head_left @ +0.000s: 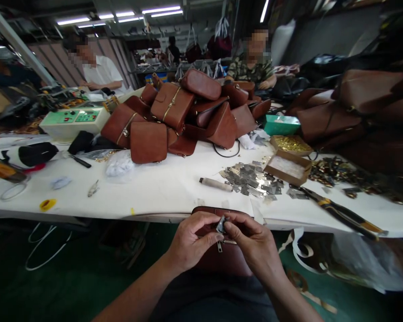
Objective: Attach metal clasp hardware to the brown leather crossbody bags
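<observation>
Between the fingertips of both hands is a small metal plate (220, 225), dark grey with a shiny face. My left hand (195, 239) pinches it from the left, thumb below and fingers above. My right hand (251, 237) grips its other side between thumb and index finger. Under the hands a brown leather bag (218, 261) rests on my lap against the table edge, its zipper with a silver pull facing up. Beyond the hands, a heap of flat metal plates (251, 179) lies on the white table, beside a pale cylindrical tool (216, 184).
Brown leather bags (148, 142) are piled at the table's middle. Pliers (342, 212) lie at the right, near a cardboard box (288, 169) and gold hardware (292, 145). A control box (74, 123) stands at the left. Two people (102, 69) sit across the table.
</observation>
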